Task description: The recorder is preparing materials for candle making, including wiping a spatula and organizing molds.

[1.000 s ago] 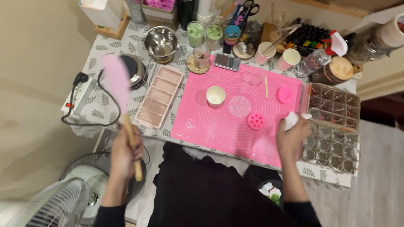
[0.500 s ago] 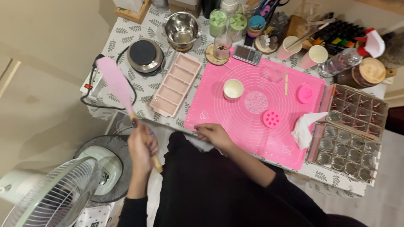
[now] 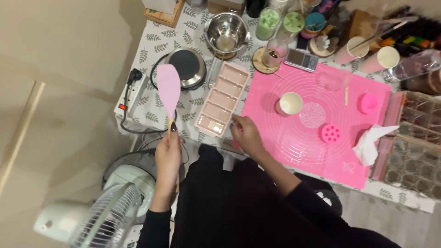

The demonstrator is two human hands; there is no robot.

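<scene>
- Gripping a pink silicone spatula [image 3: 169,87] by its wooden handle, the left hand [image 3: 167,160] was fisted shut, blade up.
- Right hand [image 3: 246,133], fingers loosely curled and empty, rested at the pink mat's [image 3: 294,138] near-left corner, beside the bar mould [image 3: 223,98].
- Looked like setup; next move probably needs the mat squared up.

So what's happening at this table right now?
A person in black stands at a cluttered craft table. The left hand holds a pink spatula by its wooden handle, blade raised over the table's left edge. The right hand rests at the near corner of a long pink mould tray, where it meets the pink silicone mat. On the mat sit a small cup, round pink moulds and a crumpled tissue. A hotplate and steel pot stand further back.
</scene>
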